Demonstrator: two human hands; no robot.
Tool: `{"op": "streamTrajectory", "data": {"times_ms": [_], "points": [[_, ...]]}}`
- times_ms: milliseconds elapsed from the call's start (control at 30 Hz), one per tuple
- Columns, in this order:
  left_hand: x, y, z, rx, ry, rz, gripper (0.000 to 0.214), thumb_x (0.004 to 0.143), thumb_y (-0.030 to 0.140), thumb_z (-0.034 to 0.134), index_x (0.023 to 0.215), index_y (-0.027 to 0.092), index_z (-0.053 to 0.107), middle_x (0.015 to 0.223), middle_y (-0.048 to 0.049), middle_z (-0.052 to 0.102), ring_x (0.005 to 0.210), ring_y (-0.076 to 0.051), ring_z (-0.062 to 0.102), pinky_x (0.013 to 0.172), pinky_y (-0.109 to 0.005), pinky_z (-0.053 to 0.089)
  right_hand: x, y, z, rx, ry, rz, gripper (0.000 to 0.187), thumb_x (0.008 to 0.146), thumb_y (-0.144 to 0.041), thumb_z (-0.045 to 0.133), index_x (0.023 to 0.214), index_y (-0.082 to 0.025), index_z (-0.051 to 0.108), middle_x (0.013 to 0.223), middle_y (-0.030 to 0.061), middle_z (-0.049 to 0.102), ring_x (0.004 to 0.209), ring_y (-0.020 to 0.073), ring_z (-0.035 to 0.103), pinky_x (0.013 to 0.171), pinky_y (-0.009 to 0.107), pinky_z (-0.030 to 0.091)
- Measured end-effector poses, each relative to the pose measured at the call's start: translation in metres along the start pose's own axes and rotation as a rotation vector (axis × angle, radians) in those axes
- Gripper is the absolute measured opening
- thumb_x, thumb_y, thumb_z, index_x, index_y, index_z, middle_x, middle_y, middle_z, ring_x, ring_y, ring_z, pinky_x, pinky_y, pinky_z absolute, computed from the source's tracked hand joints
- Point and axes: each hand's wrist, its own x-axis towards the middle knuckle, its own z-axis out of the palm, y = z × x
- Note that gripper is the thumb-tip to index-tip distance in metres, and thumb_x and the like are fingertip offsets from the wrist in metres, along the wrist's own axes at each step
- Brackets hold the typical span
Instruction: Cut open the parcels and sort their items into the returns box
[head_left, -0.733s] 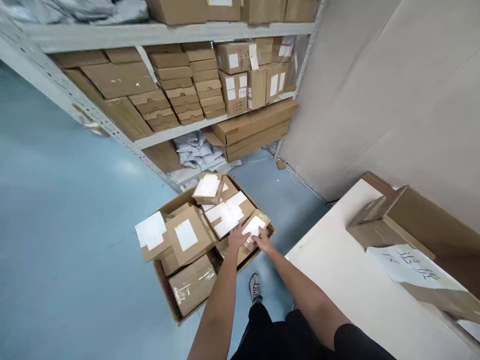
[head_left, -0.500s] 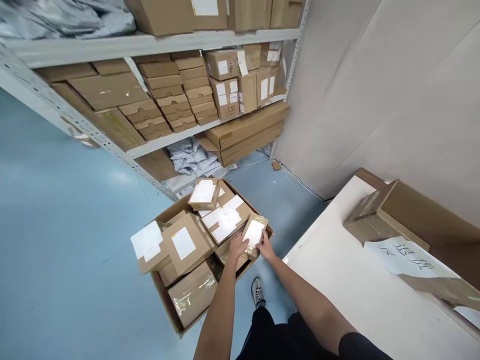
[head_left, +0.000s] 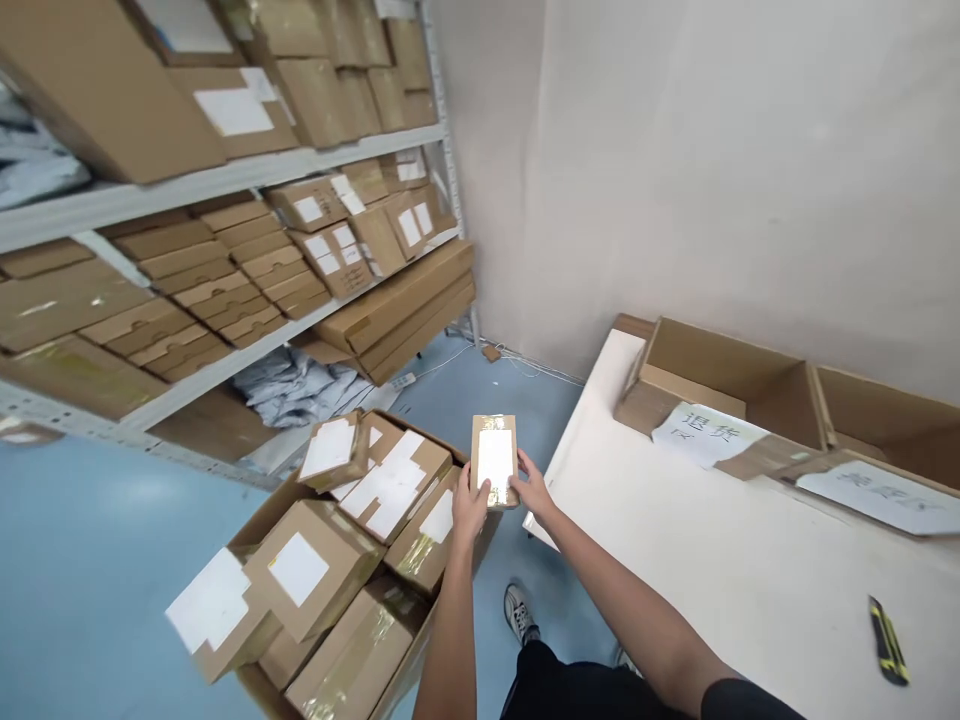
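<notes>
A small flat cardboard parcel (head_left: 494, 458) with a white label is held up in front of me by both hands. My left hand (head_left: 469, 510) grips its lower left edge and my right hand (head_left: 533, 489) grips its lower right edge. The parcel hangs in the air between the big open carton (head_left: 420, 640) on the floor and the corner of the white table (head_left: 705, 590). The carton holds several labelled cardboard parcels (head_left: 390, 485), some wrapped in clear tape.
Metal shelving (head_left: 225, 180) on the left is packed with brown boxes, with grey mail bags (head_left: 296, 385) beneath. On the table stand open cartons (head_left: 720, 375) with paper signs, and a yellow-black utility knife (head_left: 888, 640) lies at the right. My shoe (head_left: 520, 612) stands on the blue floor.
Both hands have lifted the small parcel out of the floor carton and brought it up to the right, toward the table. My view has swung right.
</notes>
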Motion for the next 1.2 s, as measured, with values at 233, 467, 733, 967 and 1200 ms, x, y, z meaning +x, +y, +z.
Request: {"op": "streamTrajectory", "data": {"times_ms": [233, 467, 733, 967, 1200], "points": [[-0.051, 0.106, 0.138, -0.126, -0.129, 0.175, 0.074, 0.087, 0.049, 0.068, 0.152, 0.022, 0.044, 0.137, -0.0136, 0.064, 0.124, -0.028, 0.064, 0.103, -0.041, 0.053, -0.047, -0.077, -0.169, 0.013, 0.186, -0.099, 0.083, 0.070, -0.024, 0.063, 0.152, -0.028, 0.050, 0.150, 0.0062, 0.057, 0.141, 0.0272, 0.048, 0.102, 0.039, 0.055], [-0.149, 0.185, 0.312, -0.125, -0.487, 0.207, 0.072, 0.085, 0.045, 0.067, 0.151, 0.023, 0.045, 0.123, -0.0112, 0.070, 0.111, -0.025, 0.068, 0.091, -0.036, 0.057, -0.151, -0.091, -0.374, 0.061, 0.493, -0.168, 0.078, 0.067, -0.023, 0.064, 0.144, -0.030, 0.056, 0.145, 0.0064, 0.059, 0.138, 0.0281, 0.049, 0.098, 0.041, 0.056], [-0.242, 0.193, 0.457, -0.044, -0.794, 0.223, 0.081, 0.078, 0.031, 0.068, 0.154, 0.022, 0.042, 0.123, -0.0099, 0.072, 0.108, -0.024, 0.069, 0.092, -0.035, 0.056, -0.246, -0.048, -0.520, 0.083, 0.818, -0.087, 0.079, 0.060, -0.018, 0.059, 0.139, -0.028, 0.058, 0.148, 0.0078, 0.055, 0.131, 0.0274, 0.056, 0.100, 0.041, 0.055], [-0.245, 0.146, 0.512, 0.165, -1.043, 0.075, 0.091, 0.081, 0.029, 0.067, 0.162, 0.023, 0.028, 0.136, -0.0122, 0.068, 0.118, -0.025, 0.068, 0.098, -0.037, 0.055, -0.239, 0.011, -0.564, -0.061, 0.907, 0.165, 0.070, 0.057, -0.015, 0.057, 0.126, -0.021, 0.066, 0.125, 0.0092, 0.070, 0.113, 0.0271, 0.069, 0.094, 0.040, 0.057], [-0.219, 0.118, 0.520, 0.352, -1.050, 0.098, 0.088, 0.080, 0.033, 0.070, 0.160, 0.020, 0.036, 0.155, -0.0169, 0.054, 0.126, -0.030, 0.064, 0.105, -0.041, 0.051, -0.261, 0.054, -0.571, -0.126, 0.933, 0.340, 0.047, 0.063, -0.026, 0.071, 0.110, -0.021, 0.074, 0.097, 0.0064, 0.076, 0.097, 0.0309, 0.074, 0.088, 0.047, 0.058]]}}
